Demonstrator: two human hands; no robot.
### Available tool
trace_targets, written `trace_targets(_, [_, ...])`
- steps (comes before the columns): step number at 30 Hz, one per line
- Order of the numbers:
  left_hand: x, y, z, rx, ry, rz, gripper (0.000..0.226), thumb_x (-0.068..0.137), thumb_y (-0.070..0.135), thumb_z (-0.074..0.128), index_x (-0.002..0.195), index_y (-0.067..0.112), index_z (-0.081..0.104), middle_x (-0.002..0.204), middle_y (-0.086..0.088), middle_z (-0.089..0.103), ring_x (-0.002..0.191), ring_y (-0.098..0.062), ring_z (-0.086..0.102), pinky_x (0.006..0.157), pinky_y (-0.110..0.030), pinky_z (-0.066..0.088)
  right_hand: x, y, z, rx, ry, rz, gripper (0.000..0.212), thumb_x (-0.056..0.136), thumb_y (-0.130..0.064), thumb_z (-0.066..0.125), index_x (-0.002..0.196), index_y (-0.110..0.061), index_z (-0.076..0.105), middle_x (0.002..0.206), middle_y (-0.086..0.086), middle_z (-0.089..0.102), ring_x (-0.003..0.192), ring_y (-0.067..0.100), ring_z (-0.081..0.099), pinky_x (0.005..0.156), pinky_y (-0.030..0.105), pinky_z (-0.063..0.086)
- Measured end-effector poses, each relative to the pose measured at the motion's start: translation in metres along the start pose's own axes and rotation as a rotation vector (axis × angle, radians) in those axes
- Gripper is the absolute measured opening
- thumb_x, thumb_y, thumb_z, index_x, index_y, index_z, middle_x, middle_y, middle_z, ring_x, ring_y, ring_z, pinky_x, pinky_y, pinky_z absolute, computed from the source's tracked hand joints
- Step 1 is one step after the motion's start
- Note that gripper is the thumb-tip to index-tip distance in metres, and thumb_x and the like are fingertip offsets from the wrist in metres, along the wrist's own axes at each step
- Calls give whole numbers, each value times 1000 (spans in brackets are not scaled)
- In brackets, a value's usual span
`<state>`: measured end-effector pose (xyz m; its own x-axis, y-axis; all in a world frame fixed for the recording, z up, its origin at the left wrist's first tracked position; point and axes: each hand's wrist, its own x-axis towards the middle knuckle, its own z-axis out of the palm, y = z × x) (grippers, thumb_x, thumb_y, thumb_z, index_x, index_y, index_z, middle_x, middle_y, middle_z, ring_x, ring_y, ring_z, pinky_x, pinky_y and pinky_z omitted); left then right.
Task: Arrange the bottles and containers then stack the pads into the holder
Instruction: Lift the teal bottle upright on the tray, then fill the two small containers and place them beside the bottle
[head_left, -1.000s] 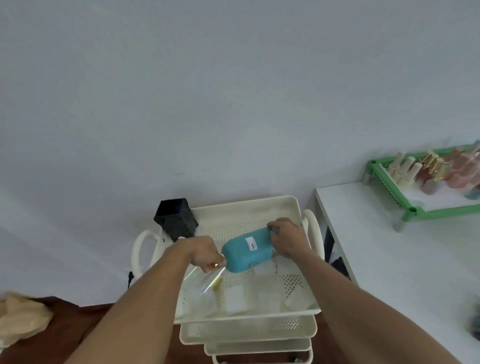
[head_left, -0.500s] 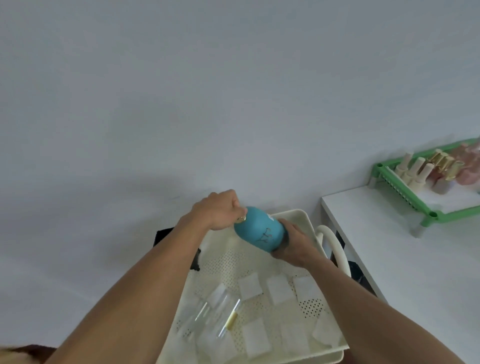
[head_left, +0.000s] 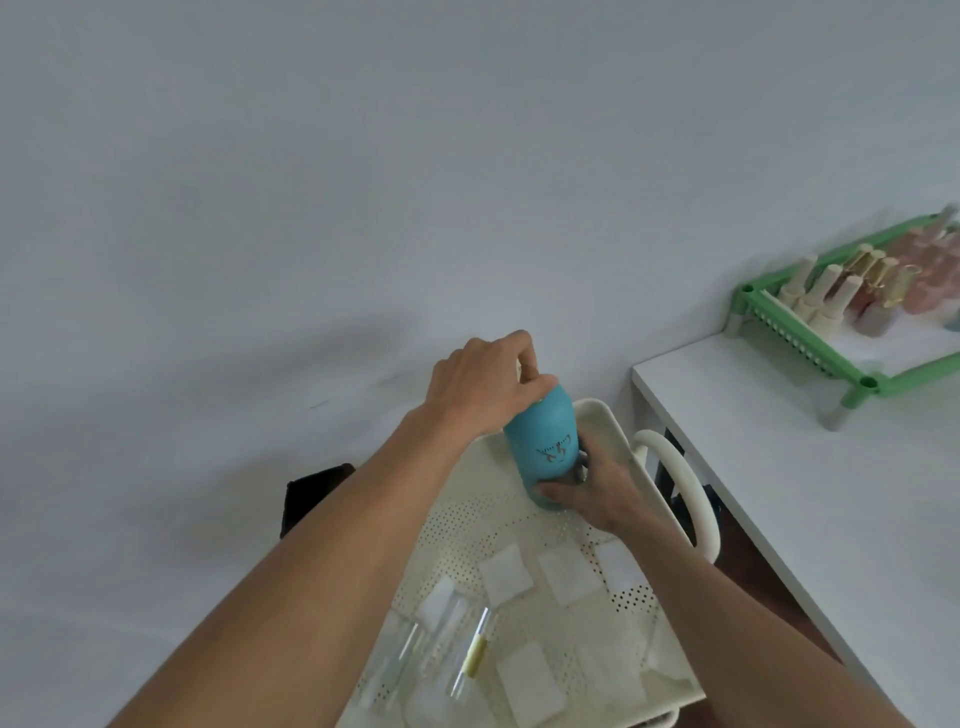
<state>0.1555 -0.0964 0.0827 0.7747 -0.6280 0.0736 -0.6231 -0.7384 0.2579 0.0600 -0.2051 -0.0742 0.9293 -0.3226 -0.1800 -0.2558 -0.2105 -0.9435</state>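
The left hand (head_left: 480, 387) pinches the top of the blue bottle (head_left: 543, 449) — the right hand (head_left: 597, 491) wraps its bottom. Let go early, and it could tip onto the pads (head_left: 506, 574) below.

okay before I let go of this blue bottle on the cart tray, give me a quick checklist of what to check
1. Blue bottle upright: ok, standing at the tray's far end, only slightly tilted.
2. Base resting on the tray: cannot tell, the right hand covers it.
3. Grip: ok, left hand on the top, right hand around the base.
4. Landing spot free of pads: ok, they lie nearer to you.
5. Clear containers out of the way: ok, lying at the near left corner.
6. Cap closed: cannot tell, hidden under the left hand.
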Motion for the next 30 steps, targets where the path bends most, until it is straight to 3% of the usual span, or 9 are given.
trace_targets(5, [0,-1,3,-60,-11,-5,24,80,55,56,84,31,53,69,13,53,76,-19,57,63,-32,38,-1,3,4,5,-9,56,72,66,-27,81,125,-33,41,102,-19,53,102,8,53,65,10,39])
trace_targets(8, [-11,-7,0,-155,-84,-20,39,85,58,48,117,34,49,84,10,59,90,-20,59,75,-38,46,-6,3,8,-41,20,88,76,70,-27,77,133,-29,35,121,-5,52,118,20,49,85,28,47])
trace_targets(10, [-27,-17,-1,-246,-80,-26,52,88,57,42,134,33,36,83,11,59,91,-18,59,82,-44,49,-15,5,15,-97,74,192,86,74,-29,75,143,-23,25,139,7,42,128,27,42,101,45,41])
trace_targets(12, [-49,-33,4,-323,-62,-54,56,90,55,41,139,31,29,83,13,57,90,-17,60,84,-46,50,-31,5,24,-164,132,260,81,77,-32,71,142,-15,26,142,11,40,127,29,43,99,38,39])
trace_targets(17, [-113,-76,30,-306,-103,-146,59,88,51,47,140,29,29,104,5,58,97,-21,61,87,-43,47,-68,-2,52,-266,85,208,59,84,-38,62,135,-14,42,136,9,49,119,26,52,99,34,40])
trace_targets(22, [-190,-102,65,-190,-279,-264,64,79,54,57,135,32,31,126,4,52,102,-21,57,84,-39,44,-86,-11,77,-347,-20,135,38,88,-35,57,121,-18,56,119,5,63,103,20,59,87,25,38])
trace_targets(27, [-237,-106,90,18,-396,-344,66,71,56,60,124,27,34,122,2,56,99,-24,58,69,-34,35,-90,-11,103,-367,-112,152,28,87,-35,58,111,-21,63,109,2,67,104,18,58,85,26,41])
trace_targets(30, [-250,-104,99,67,-395,-354,71,67,58,62,123,24,36,112,0,61,92,-24,61,65,-33,35,-91,-11,113,-373,-141,158,25,87,-34,59,106,-21,66,104,1,68,93,13,56,87,28,43])
